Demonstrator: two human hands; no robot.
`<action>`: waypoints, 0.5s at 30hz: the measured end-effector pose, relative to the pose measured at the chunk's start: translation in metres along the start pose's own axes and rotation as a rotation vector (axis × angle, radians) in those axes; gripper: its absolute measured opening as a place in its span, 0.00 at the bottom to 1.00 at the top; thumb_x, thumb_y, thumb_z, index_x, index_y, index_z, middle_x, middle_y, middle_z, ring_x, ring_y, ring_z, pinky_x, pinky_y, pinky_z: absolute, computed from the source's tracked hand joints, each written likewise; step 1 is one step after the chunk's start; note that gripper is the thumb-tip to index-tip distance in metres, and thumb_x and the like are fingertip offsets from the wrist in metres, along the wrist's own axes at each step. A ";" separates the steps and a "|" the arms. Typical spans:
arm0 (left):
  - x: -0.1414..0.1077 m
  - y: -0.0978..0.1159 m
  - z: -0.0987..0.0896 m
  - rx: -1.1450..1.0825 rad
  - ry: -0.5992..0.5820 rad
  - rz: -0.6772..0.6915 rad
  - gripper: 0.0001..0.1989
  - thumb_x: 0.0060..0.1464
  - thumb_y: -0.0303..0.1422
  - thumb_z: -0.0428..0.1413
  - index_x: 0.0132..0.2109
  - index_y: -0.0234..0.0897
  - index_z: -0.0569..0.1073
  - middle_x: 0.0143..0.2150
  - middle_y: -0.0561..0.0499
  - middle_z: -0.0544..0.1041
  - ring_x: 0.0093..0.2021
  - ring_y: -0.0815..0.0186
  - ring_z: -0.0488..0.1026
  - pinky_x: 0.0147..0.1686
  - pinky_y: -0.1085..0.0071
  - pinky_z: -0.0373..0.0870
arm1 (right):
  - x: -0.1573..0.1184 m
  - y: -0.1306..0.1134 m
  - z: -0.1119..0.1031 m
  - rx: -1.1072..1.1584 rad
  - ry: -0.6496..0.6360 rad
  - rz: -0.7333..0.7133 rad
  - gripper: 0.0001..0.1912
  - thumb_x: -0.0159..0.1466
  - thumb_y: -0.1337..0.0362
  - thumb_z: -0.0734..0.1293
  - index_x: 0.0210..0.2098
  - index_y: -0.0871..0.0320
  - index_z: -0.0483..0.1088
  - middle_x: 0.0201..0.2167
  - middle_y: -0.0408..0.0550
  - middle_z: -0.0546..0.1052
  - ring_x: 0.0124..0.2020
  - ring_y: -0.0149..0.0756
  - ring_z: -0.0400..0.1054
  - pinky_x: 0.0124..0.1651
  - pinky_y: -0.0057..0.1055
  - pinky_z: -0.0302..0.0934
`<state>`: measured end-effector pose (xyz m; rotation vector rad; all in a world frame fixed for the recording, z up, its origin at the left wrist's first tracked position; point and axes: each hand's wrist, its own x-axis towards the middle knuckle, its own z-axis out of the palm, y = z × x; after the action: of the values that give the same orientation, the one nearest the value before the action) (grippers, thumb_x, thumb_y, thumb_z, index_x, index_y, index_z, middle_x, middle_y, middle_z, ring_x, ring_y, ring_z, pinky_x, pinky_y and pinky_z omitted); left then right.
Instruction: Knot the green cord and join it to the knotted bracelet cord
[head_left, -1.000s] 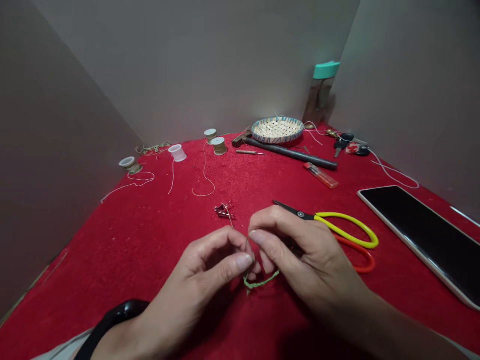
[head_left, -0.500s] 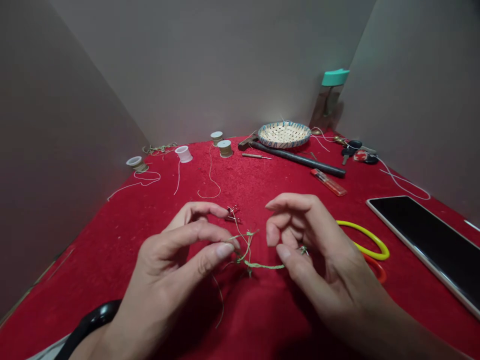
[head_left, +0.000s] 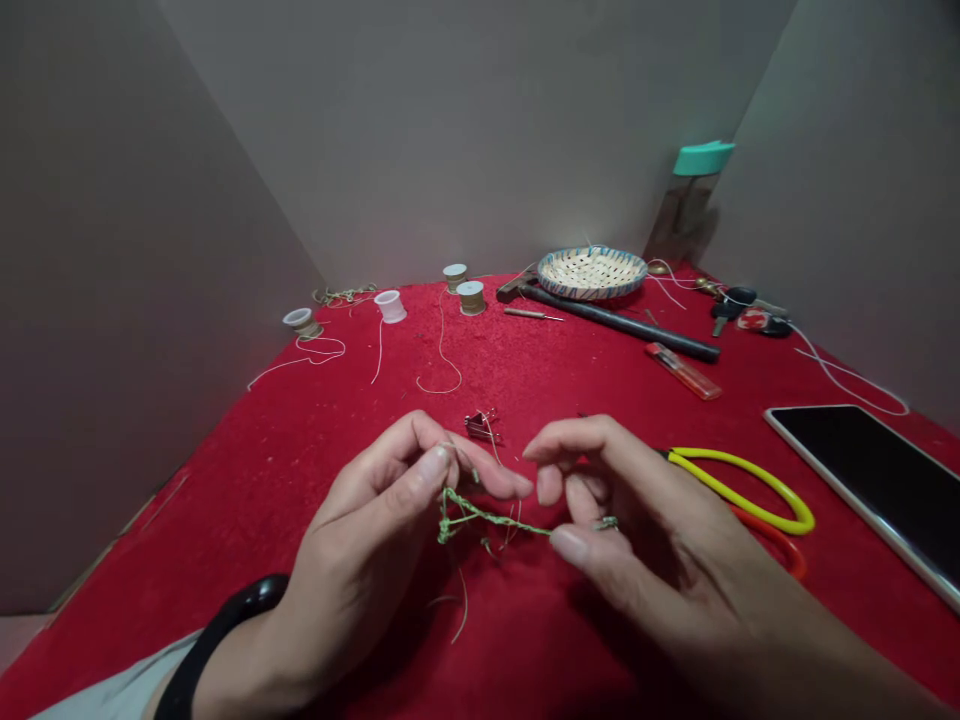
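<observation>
Between my hands runs a short length of green braided cord (head_left: 487, 518), with a knotted, frayed tangle at its left end. My left hand (head_left: 375, 505) pinches the cord near that tangle between thumb and fingers. My right hand (head_left: 637, 510) holds the other end between thumb and forefinger, where a small pale bit (head_left: 606, 522) shows. Thin loose strands hang below the cord. A metal clip with pins (head_left: 480, 427) lies just beyond my fingertips. Scissors with yellow and orange handles (head_left: 742, 490) lie right of my right hand, their blades hidden behind it.
Red felt (head_left: 225, 560) covers the surface between grey walls. At the back lie a woven dish (head_left: 592, 272), a dark-handled hammer (head_left: 619, 325), an awl (head_left: 532, 314), several thread spools (head_left: 471, 297), keys (head_left: 739, 305) and a lighter (head_left: 682, 370). A phone (head_left: 862, 480) lies right.
My hands have moved closer together, and the cord is drawn tighter between them. The whole scene sits further right in the view, as my head has turned slightly.
</observation>
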<state>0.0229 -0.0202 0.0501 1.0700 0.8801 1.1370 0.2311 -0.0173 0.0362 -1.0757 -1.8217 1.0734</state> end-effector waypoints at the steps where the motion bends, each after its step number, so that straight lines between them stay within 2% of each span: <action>1: 0.001 0.000 0.002 -0.035 0.013 -0.004 0.14 0.69 0.32 0.55 0.33 0.38 0.79 0.32 0.49 0.82 0.36 0.61 0.80 0.41 0.67 0.78 | 0.000 0.001 -0.001 -0.020 -0.050 0.011 0.13 0.65 0.68 0.63 0.47 0.48 0.72 0.31 0.37 0.74 0.29 0.30 0.71 0.30 0.24 0.66; 3: 0.003 -0.001 0.002 -0.073 0.057 -0.006 0.14 0.69 0.31 0.56 0.32 0.36 0.77 0.29 0.50 0.80 0.32 0.64 0.77 0.37 0.71 0.77 | 0.000 0.004 -0.002 -0.106 -0.151 -0.026 0.08 0.69 0.68 0.63 0.42 0.49 0.72 0.32 0.37 0.75 0.32 0.30 0.71 0.35 0.26 0.65; 5: 0.004 0.000 0.000 -0.093 0.102 -0.001 0.13 0.67 0.31 0.58 0.31 0.36 0.77 0.28 0.50 0.78 0.30 0.66 0.75 0.35 0.73 0.76 | 0.000 0.008 -0.002 -0.186 -0.232 -0.078 0.10 0.73 0.68 0.60 0.38 0.50 0.70 0.33 0.36 0.75 0.33 0.28 0.71 0.38 0.27 0.64; 8: 0.004 0.002 -0.004 -0.109 0.153 0.001 0.09 0.61 0.30 0.64 0.31 0.36 0.79 0.29 0.52 0.79 0.26 0.69 0.72 0.30 0.76 0.74 | 0.002 0.014 -0.002 -0.235 -0.269 -0.134 0.13 0.76 0.68 0.59 0.37 0.51 0.71 0.34 0.37 0.76 0.35 0.29 0.72 0.41 0.29 0.63; 11: 0.002 0.005 -0.007 -0.117 0.230 -0.022 0.06 0.57 0.29 0.68 0.32 0.36 0.82 0.34 0.53 0.80 0.22 0.75 0.66 0.23 0.81 0.66 | 0.004 0.015 -0.005 -0.296 -0.241 -0.205 0.13 0.75 0.68 0.61 0.37 0.51 0.73 0.36 0.38 0.77 0.37 0.30 0.72 0.43 0.29 0.65; 13: 0.002 0.005 -0.009 -0.121 0.275 -0.027 0.06 0.54 0.30 0.71 0.31 0.37 0.83 0.36 0.51 0.81 0.26 0.74 0.68 0.26 0.82 0.68 | 0.005 0.014 -0.007 -0.393 -0.168 -0.300 0.13 0.73 0.71 0.62 0.36 0.52 0.74 0.38 0.41 0.77 0.38 0.32 0.73 0.41 0.30 0.68; 15: 0.002 0.005 -0.010 -0.127 0.290 -0.019 0.07 0.50 0.32 0.74 0.29 0.37 0.84 0.39 0.50 0.82 0.33 0.70 0.73 0.34 0.79 0.73 | 0.007 0.012 -0.007 -0.529 -0.061 -0.409 0.15 0.71 0.72 0.61 0.34 0.53 0.75 0.34 0.46 0.76 0.34 0.34 0.73 0.35 0.31 0.68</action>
<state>0.0120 -0.0162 0.0525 0.8029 1.0262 1.3348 0.2386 -0.0057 0.0289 -0.8954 -2.3178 0.3926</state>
